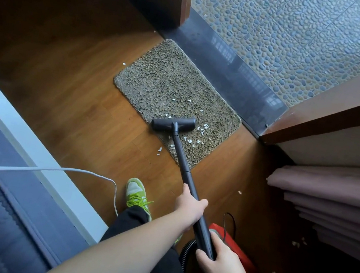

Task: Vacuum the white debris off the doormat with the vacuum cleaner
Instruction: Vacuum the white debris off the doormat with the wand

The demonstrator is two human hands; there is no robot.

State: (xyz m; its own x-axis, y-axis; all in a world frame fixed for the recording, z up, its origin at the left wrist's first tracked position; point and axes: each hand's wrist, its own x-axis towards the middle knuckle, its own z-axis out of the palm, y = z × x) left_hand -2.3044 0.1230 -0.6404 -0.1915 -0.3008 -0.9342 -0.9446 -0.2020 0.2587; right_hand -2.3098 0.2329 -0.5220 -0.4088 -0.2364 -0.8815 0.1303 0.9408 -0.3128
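both hands on the wand [181, 157]. left hand [189, 208] wraps it midway, fingers curled round the tube; right hand [216, 254] grips the low end near the hose [185, 250], fingers curled round too. head [173, 123] sits flat on the near part of the mat [169, 83], close to its near edge.

debris [202, 129]: white bits clustered just right of the head, more strung along the wand on the near corner, a few loose ones further up the mat. some lie off the mat on the floor [65, 99] by the near edge, one by the far left edge.

risks as i read them:
- mat is small and loose on smooth wood. a hard push could bunch it or shove it toward the threshold [238, 80], flicking bits off.
- suction may lift the near edge and jam the head.
- head's leading edge could plough the flakes sideways rather than take them; the cluster on the right sits just outside its span.
- pile is shaggy, small flakes may hide in it and get missed in one pass.
- white cord [57, 170] loops beside my green shoe [138, 193]; a step back could snag it.
- red body [229, 240] is right behind my right hand; a long pull could knock it.
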